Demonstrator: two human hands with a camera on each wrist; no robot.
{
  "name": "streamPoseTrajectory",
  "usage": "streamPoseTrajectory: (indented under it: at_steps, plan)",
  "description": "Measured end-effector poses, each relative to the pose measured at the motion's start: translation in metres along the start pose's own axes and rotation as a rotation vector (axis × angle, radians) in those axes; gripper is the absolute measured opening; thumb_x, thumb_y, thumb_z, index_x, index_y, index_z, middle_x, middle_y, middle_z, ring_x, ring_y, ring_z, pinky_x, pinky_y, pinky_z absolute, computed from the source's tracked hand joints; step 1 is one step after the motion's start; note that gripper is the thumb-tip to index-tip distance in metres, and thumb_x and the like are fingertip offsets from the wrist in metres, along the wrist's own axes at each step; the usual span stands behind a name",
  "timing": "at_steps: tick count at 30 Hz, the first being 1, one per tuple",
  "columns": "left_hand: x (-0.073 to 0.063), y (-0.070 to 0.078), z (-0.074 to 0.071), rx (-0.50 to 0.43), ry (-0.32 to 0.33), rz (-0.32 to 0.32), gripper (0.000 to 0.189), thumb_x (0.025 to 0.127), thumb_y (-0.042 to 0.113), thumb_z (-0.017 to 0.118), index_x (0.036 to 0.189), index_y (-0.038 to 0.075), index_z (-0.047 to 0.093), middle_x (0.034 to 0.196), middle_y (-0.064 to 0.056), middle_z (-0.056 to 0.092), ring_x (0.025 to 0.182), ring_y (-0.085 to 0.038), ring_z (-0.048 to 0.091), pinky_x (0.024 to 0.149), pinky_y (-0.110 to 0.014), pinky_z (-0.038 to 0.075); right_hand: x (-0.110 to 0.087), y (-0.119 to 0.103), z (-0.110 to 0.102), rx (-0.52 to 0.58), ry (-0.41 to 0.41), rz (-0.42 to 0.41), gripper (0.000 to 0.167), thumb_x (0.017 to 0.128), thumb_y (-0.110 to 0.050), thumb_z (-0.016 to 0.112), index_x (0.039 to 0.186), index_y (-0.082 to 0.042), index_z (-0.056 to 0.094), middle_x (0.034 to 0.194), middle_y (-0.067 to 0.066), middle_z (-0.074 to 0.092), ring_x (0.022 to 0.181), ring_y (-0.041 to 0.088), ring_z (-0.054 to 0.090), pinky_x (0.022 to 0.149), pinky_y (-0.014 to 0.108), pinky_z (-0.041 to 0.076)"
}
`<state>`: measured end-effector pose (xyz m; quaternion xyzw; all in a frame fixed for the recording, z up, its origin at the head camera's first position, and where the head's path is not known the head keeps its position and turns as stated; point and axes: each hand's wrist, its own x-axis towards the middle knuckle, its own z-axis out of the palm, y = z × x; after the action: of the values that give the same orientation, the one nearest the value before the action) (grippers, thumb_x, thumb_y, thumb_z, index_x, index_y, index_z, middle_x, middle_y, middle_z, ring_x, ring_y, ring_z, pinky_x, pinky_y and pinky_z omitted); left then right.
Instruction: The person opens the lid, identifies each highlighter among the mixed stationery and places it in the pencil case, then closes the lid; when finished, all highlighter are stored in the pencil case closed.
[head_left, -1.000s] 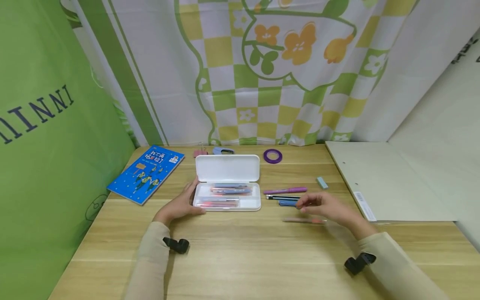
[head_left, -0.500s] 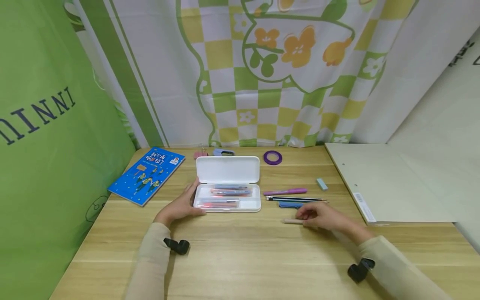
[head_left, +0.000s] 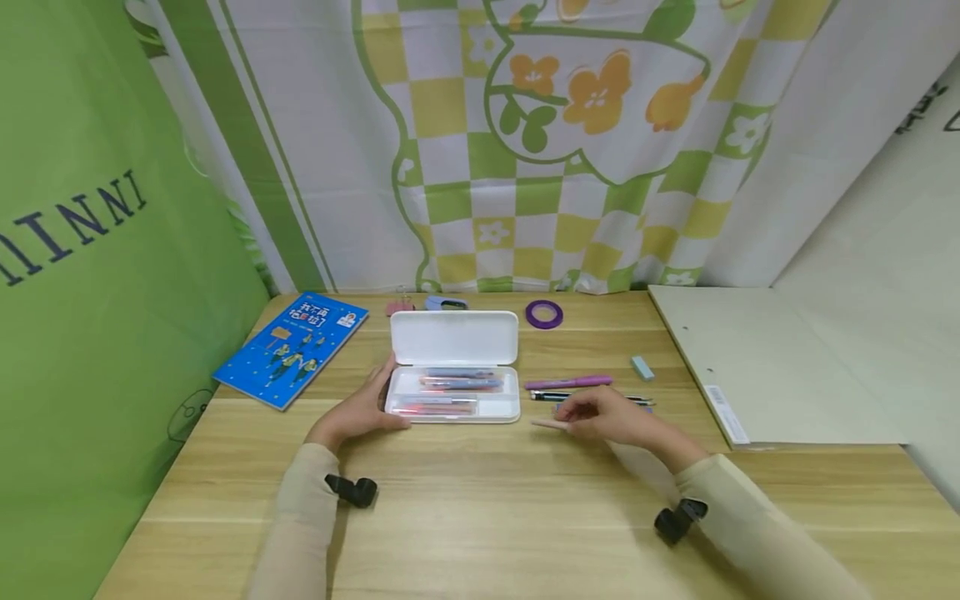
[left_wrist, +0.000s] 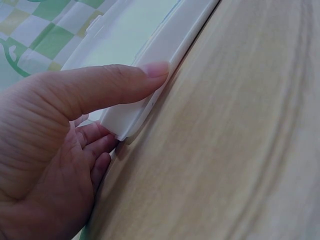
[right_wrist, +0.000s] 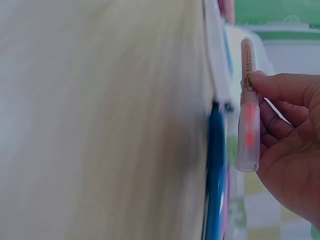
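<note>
A white pencil case [head_left: 455,337] stands with its lid up in the middle of the table, several pens [head_left: 461,384] lying in its compartments. My left hand [head_left: 360,412] grips the case's left end; in the left wrist view its thumb lies on the front edge and its fingers touch the end. My right hand [head_left: 611,418] pinches a beige highlighter [right_wrist: 248,90] with a clear cap over an orange tip, just right of the case. Beyond this hand lie a purple pen [head_left: 567,383], dark pencils [head_left: 551,396] and a blue pen [right_wrist: 216,150], which the hand mostly hides in the head view.
A light blue eraser [head_left: 642,367] lies at the right, near a large pale board [head_left: 795,367]. Behind the case are a purple tape roll [head_left: 544,314], a blue stapler [head_left: 446,303] and a pink binder clip [head_left: 400,308]. A blue book [head_left: 292,350] lies far left.
My right hand came down onto the highlighter, picked it up from the table, and moved it left toward the case. The left hand and case stayed put.
</note>
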<state>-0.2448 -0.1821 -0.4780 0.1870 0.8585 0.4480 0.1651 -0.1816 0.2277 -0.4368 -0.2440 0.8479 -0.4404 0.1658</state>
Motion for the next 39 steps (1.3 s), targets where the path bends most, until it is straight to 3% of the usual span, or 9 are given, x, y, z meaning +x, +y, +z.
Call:
streamPoseTrajectory:
  at_steps: [10, 15, 20, 28, 39]
  plan:
    - [0.0, 0.0, -0.001, 0.009, 0.0, 0.01, 0.121, 0.072, 0.026, 0.083, 0.152, 0.021, -0.009, 0.156, -0.019, 0.0, 0.141, -0.04, 0.003, 0.111, -0.057, 0.008, 0.082, -0.046, 0.038, 0.003, 0.013, -0.128, 0.013, 0.085, -0.002, 0.066, 0.097, -0.001, 0.07, 0.09, 0.005, 0.067, 0.081, 0.009, 0.057, 0.072, 0.024, 0.05]
    - [-0.001, 0.002, -0.002, 0.018, -0.007, 0.016, 0.12, 0.073, 0.028, 0.082, 0.152, 0.02, -0.008, 0.156, -0.019, 0.002, 0.141, -0.04, 0.006, 0.111, -0.058, 0.01, 0.123, -0.059, 0.059, -0.027, -0.007, -0.139, 0.011, 0.085, -0.001, 0.066, 0.095, -0.001, 0.071, 0.086, 0.005, 0.067, 0.076, 0.007, 0.055, 0.07, 0.021, 0.048]
    - [-0.002, 0.003, -0.003, 0.023, -0.015, 0.018, 0.119, 0.074, 0.03, 0.081, 0.152, 0.021, -0.008, 0.156, -0.018, 0.002, 0.141, -0.04, 0.007, 0.111, -0.058, 0.011, 0.15, -0.066, 0.077, -0.103, 0.001, -0.134, 0.01, 0.084, -0.004, 0.068, 0.093, -0.005, 0.072, 0.085, 0.001, 0.068, 0.076, 0.003, 0.054, 0.073, 0.019, 0.047]
    - [-0.002, 0.001, -0.002, -0.006, -0.014, 0.038, 0.118, 0.074, 0.025, 0.081, 0.152, 0.022, -0.007, 0.156, -0.018, 0.003, 0.14, -0.038, 0.008, 0.112, -0.056, 0.011, 0.166, -0.07, 0.092, -0.182, 0.012, -0.127, 0.008, 0.082, -0.005, 0.07, 0.089, -0.007, 0.072, 0.08, -0.001, 0.067, 0.072, 0.002, 0.053, 0.071, 0.017, 0.045]
    - [-0.001, -0.002, -0.001, 0.004, 0.001, 0.033, 0.118, 0.074, 0.022, 0.081, 0.153, 0.023, -0.006, 0.156, -0.018, 0.004, 0.14, -0.039, 0.009, 0.111, -0.058, 0.012, 0.159, -0.065, 0.088, -0.127, 0.037, -0.127, 0.011, 0.08, -0.004, 0.07, 0.091, -0.005, 0.073, 0.085, 0.003, 0.07, 0.076, 0.002, 0.057, 0.074, 0.017, 0.047]
